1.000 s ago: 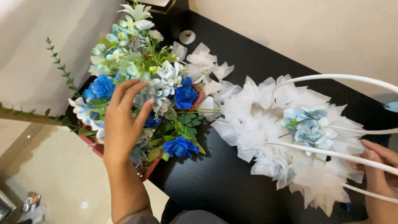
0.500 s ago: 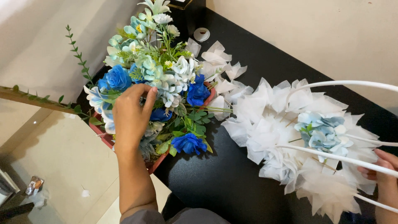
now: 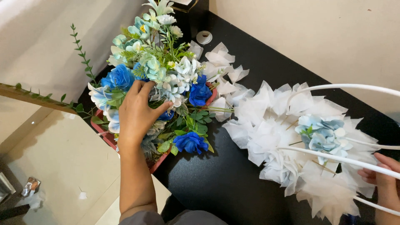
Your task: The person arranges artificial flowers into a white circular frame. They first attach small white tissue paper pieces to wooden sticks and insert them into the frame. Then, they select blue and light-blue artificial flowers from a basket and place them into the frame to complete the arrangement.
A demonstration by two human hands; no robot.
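From the head camera, the left hand (image 3: 136, 113) lies spread over the blue and white flower bunch (image 3: 160, 79) in its red tray (image 3: 107, 137) at the black table's (image 3: 221, 183) left edge, fingertips pushed in among the blooms. The right hand (image 3: 383, 183) curls its fingers around a white wire hoop (image 3: 333, 160) over a white paper arrangement (image 3: 287, 137). Working into the bunch goes best with a light touch, I think, parting stems rather than crushing petals, while the hoop is kept level.
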